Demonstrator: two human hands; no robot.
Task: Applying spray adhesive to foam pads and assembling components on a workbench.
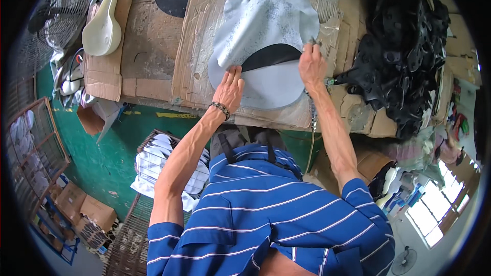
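Note:
A pale grey fabric sheet (266, 13) with dark speckles lies rumpled on the cardboard-covered bench in front of me. Under its near edge is a smooth grey oval piece (268, 88), and a black crescent-shaped area (273, 56) shows between the two. My left hand (229, 91) is closed at the left end of the crescent, fingertips pinching the sheet's near edge. At the right side my right hand (312, 65) has its fingers curled in at the sheet's edge. Its fingertips partly hide what they grip there.
A heap of black moulded parts (396, 56) lies right of the bench. A cream saddle-shaped shell (104, 26) sits at the left, beside a wire fan (66, 10). A hose (313, 122) hangs over the front edge. White pieces (158, 161) lie on a rack below left.

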